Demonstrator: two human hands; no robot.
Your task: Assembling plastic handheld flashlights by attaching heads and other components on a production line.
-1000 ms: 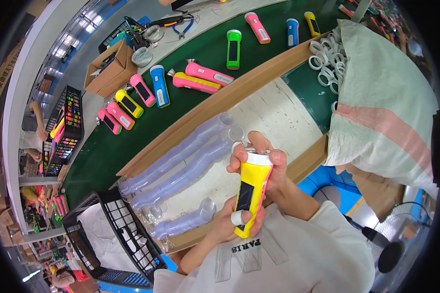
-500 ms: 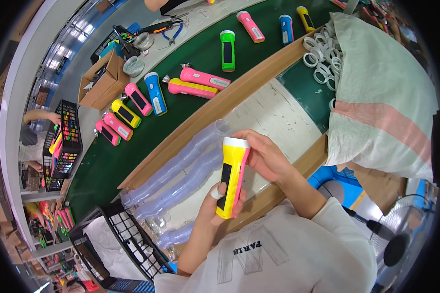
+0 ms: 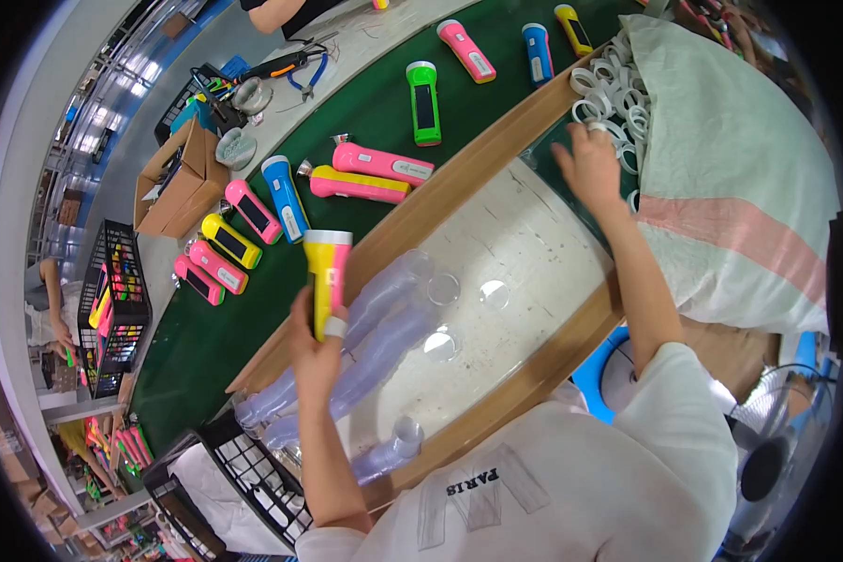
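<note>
My left hand [image 3: 315, 351] is wrapped around the lower body of a yellow and pink flashlight [image 3: 325, 272]. It stands nearly upright with its white-ringed head at the top. A white band circles a digit of that hand. Over at the far right, my right hand [image 3: 592, 169] has its fingers apart, with the tips at the near edge of a heap of white plastic rings [image 3: 607, 86]. Whether a fingertip touches a ring is hard to see. Clear round lenses [image 3: 494, 295] lie on the white work surface, beside stacked clear lenses in long sleeves [image 3: 384, 345].
Several coloured flashlights [image 3: 424, 103] lie on the green belt [image 3: 197, 342] beyond a wooden rail [image 3: 478, 155]. A large woven sack [image 3: 721, 178] stands at the right. At lower left is a black crate [image 3: 253, 468]. Another person's arm [image 3: 272, 13] shows at the top.
My right hand has left the flashlight and reached far right to the white rings. My left hand has carried the flashlight leftward, toward the belt. Loose lenses now show on the work surface.
</note>
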